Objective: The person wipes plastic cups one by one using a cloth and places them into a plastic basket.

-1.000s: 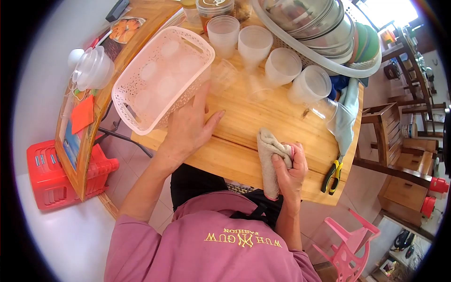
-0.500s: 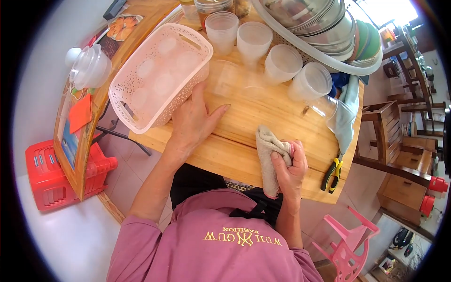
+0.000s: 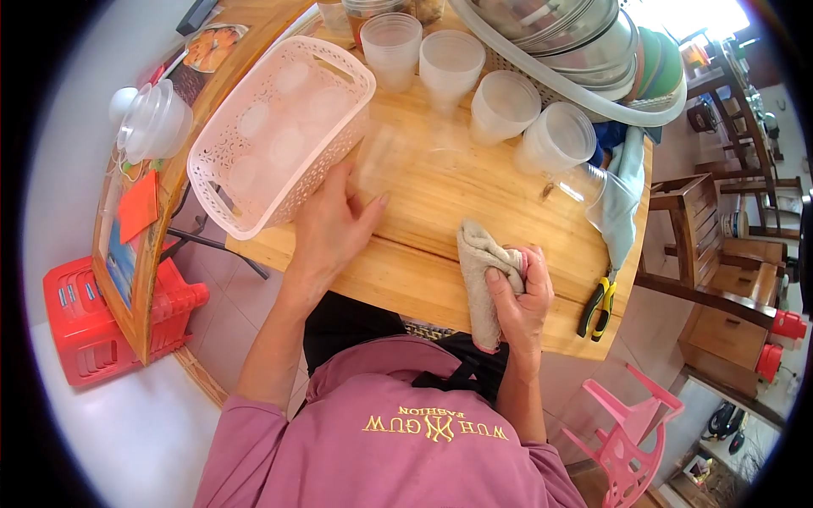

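Note:
My left hand (image 3: 330, 224) lies against the near right side of a pink perforated basket (image 3: 318, 169), thumb spread away from the fingers, whose tips are partly hidden at the basket's wall. Several round translucent pieces show inside the basket. My right hand (image 3: 521, 296) is closed around a folded beige cloth (image 3: 481, 284) near the front edge of the wooden table (image 3: 415, 216). Beyond the hands stand stacks of clear plastic cups (image 3: 391, 46), (image 3: 450, 63), (image 3: 506, 102), (image 3: 559, 135). Faint clear plastic pieces lie right of the basket.
A large strainer basket of metal bowls (image 3: 584, 51) stands at the back right. Pliers (image 3: 598, 306) and a light blue cloth (image 3: 623, 199) lie at the right edge. Red crates (image 3: 93, 317) are at the lower left, a pink stool (image 3: 631, 432) at the lower right.
The pink basket and my left hand have shifted slightly left in view; the table items have also shifted a little. My right hand still grips the cloth.

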`<state>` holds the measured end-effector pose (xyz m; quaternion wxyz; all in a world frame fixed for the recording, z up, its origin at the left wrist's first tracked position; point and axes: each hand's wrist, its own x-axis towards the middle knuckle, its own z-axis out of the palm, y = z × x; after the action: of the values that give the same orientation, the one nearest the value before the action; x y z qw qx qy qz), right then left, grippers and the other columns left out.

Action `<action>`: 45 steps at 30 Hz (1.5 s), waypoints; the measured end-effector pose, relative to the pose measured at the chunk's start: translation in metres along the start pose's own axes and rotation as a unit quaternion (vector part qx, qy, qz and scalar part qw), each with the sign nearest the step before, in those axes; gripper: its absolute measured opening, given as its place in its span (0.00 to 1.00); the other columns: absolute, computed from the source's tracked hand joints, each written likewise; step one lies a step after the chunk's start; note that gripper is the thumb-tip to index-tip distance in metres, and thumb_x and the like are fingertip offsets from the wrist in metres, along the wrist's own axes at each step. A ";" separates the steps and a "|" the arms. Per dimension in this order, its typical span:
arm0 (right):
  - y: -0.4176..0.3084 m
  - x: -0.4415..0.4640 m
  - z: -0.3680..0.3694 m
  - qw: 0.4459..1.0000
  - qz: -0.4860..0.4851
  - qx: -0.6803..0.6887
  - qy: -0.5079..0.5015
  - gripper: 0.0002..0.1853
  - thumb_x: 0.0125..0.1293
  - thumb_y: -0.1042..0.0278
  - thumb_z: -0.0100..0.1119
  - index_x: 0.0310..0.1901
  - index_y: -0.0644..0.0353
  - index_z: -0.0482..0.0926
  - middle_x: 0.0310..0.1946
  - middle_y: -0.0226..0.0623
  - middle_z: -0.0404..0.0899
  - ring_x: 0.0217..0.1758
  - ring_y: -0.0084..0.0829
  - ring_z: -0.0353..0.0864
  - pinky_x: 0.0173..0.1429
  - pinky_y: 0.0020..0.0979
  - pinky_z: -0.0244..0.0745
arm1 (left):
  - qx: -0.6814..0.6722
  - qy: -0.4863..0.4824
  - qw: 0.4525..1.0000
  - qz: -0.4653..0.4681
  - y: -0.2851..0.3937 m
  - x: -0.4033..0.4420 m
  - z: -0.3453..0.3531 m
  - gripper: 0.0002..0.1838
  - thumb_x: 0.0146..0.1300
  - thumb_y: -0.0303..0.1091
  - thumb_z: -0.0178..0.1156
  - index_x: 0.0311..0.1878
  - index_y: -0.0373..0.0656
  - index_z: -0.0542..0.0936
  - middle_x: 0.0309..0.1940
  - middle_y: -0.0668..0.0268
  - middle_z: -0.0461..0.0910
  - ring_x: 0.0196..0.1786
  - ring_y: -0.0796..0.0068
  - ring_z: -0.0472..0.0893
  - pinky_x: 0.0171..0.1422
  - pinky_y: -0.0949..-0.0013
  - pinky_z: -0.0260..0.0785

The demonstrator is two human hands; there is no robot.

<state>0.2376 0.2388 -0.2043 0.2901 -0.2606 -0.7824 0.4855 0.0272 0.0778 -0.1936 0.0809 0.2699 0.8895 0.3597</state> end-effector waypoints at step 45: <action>-0.061 0.009 -0.037 0.998 -0.042 0.022 -0.037 0.29 0.54 0.73 0.72 0.57 0.69 0.73 0.44 0.41 0.78 0.44 0.30 0.78 0.49 0.29 0.75 | -0.123 -0.265 0.954 0.070 0.032 -0.061 -0.021 0.28 0.52 0.39 0.75 0.52 0.35 0.76 0.38 0.59 0.77 0.35 0.65 0.78 0.35 0.66 0.72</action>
<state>0.2499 0.2440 -0.1335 0.2873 -0.2028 -0.7920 0.4991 0.0845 0.0515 -0.1592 0.3210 0.4048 0.7640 0.3865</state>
